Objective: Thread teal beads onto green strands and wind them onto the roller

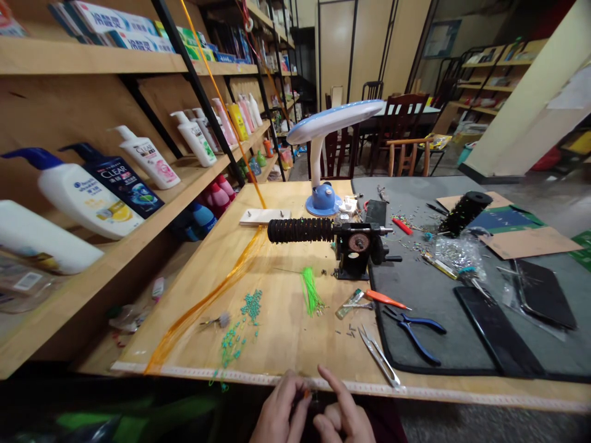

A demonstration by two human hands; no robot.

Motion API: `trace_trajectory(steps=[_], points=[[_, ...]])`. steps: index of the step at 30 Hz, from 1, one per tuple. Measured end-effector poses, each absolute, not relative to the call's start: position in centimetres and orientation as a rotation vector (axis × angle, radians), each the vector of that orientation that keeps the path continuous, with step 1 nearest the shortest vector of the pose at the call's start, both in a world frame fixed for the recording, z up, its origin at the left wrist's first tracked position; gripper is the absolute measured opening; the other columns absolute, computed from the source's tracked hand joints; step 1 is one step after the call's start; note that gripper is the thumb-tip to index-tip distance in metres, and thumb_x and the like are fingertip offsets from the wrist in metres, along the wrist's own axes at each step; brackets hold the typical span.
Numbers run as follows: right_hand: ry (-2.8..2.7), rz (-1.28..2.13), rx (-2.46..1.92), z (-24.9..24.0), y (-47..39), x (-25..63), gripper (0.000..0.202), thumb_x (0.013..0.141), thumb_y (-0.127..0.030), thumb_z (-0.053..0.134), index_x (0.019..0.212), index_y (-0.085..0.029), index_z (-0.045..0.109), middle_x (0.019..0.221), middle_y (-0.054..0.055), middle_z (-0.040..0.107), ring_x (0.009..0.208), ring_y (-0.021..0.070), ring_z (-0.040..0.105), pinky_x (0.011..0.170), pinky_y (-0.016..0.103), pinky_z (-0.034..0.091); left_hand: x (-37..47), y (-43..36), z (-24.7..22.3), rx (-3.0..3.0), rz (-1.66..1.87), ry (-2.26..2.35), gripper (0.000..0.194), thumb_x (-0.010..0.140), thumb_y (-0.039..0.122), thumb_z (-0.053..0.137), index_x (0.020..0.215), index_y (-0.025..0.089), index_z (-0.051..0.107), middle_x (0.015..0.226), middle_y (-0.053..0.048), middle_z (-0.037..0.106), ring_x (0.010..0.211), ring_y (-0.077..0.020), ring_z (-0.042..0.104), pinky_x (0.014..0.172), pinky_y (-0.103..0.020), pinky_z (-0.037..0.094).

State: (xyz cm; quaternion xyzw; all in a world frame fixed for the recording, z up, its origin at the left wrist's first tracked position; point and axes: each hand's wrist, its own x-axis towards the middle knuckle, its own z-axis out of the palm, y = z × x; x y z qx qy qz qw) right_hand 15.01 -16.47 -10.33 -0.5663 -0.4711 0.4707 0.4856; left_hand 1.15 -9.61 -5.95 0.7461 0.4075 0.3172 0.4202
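Note:
At the table's front edge, my left hand (280, 411) is closed, thumb and fingers pinched around something small with an orange-red spot, too little to name. Just beside it, my right hand (347, 413) has its index finger stretched out, while the thumb and other fingers are curled together; what they hold, if anything, is hidden. A tiny blurred bit shows between the two hands. Nearest on the wood are a bundle of bright green line (311, 292), small teal beads (252, 306), green line strung with teal pieces (232, 344), and thread snips (379, 357).
A black hand-cranked winder (355, 246) carries a ridged black roll (300, 231). Orange strands (210, 292) run down the left. Blue-handled pliers (418, 332) and an orange-handled tool (386, 299) lie by the grey mat (415, 277). A desk lamp (323, 200) stands behind; bottle shelves (203, 175) border the left.

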Motion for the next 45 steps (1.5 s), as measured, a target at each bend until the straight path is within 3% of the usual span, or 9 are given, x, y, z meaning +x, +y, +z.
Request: trace_trajectory(steps=[11,19,27,32,39,45], points=[[-0.985,1.053,-1.419,-10.5,-16.7,13.8,0.067,0.082,-0.062,0.053,0.132,-0.017,0.055,0.048,-0.009,0.027,0.045,0.0113,0.021,0.048,0.026,0.027,1.0,-9.6,-6.1,1.906,0.816,1.008,0.02,0.095,0.031,0.04,0.085,0.023,0.056,0.075,-0.003,0.058,0.068,-0.0178,0.057,0.065,-0.025,0.045],[-0.811,1.246,-1.294,-9.6,-15.8,13.4,0.084,0.079,-0.068,0.053,0.138,-0.01,0.044,0.045,-0.01,0.033,0.04,0.009,0.024,0.042,0.023,0.026,0.5,-9.0,-5.2,1.994,0.687,0.939,0.011,0.092,0.018,0.045,0.089,0.022,0.054,0.078,-0.002,0.06,0.07,-0.016,0.061,0.066,-0.022,0.047],[-0.789,1.167,-1.29,-9.9,-15.2,13.3,0.075,0.082,-0.064,0.053,0.135,-0.012,0.044,0.043,-0.01,0.037,0.04,0.0087,0.025,0.04,0.022,0.023,0.6,-9.5,-5.8,1.886,0.804,1.027,0.013,0.093,0.023,0.044,0.084,0.022,0.053,0.075,-0.001,0.058,0.069,-0.015,0.058,0.065,-0.021,0.044],[-0.707,1.263,-1.246,-9.2,-14.7,13.0,0.072,0.077,-0.066,0.059,0.124,-0.013,0.049,0.042,-0.012,0.034,0.037,0.0062,0.021,0.037,0.02,0.017,0.3,-9.6,-5.6,1.915,0.836,0.95,0.012,0.093,0.022,0.044,0.086,0.023,0.054,0.077,-0.002,0.058,0.069,-0.0151,0.057,0.066,-0.021,0.044],[-0.665,1.45,-1.099,-7.4,-14.4,12.8,0.052,0.073,-0.066,0.065,0.086,-0.017,0.056,0.04,-0.017,0.025,0.033,0.0017,0.016,0.035,0.017,0.01,0.2,-10.2,-5.9,1.881,0.909,0.924,0.018,0.093,0.028,0.042,0.08,0.023,0.054,0.075,-0.002,0.057,0.067,-0.0157,0.054,0.064,-0.023,0.042],[-0.643,1.418,-1.113,-7.0,-14.4,13.0,0.05,0.071,-0.066,0.066,0.081,-0.018,0.054,0.038,-0.017,0.027,0.032,0.0015,0.017,0.034,0.016,0.01,0.4,-10.3,-5.6,1.845,0.904,0.941,0.018,0.093,0.028,0.045,0.077,0.022,0.053,0.071,-0.001,0.055,0.062,-0.0143,0.05,0.06,-0.022,0.039]])
